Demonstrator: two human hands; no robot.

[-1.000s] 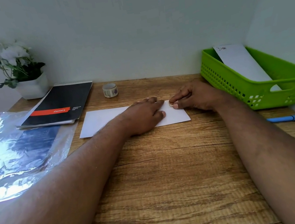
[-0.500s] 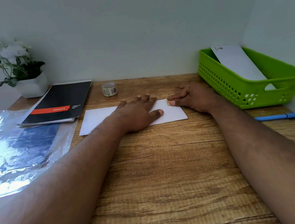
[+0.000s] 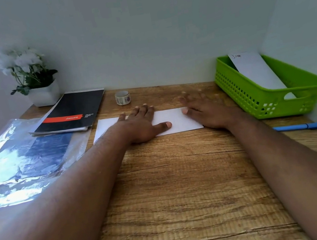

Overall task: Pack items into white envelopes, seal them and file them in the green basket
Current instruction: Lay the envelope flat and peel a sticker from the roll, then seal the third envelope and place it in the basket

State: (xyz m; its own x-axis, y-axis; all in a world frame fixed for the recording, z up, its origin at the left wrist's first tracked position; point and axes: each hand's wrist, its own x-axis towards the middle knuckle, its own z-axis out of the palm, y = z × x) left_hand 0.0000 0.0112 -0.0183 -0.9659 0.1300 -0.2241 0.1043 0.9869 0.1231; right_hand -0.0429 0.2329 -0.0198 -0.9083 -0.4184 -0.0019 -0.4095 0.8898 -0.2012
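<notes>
Both hands now flat: left hand (image 3: 140, 126) presses white envelope (image 3: 176, 121), right hand (image 3: 204, 110), blurred, has spread from pinching its edge. Flap probably sealed; green basket (image 3: 238, 87) next.

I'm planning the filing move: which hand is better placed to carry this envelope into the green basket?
Probably the right hand. It rests on the end of the envelope nearest the green basket, which sits on the right. The left hand lies flat mid-envelope, farther away.
</notes>
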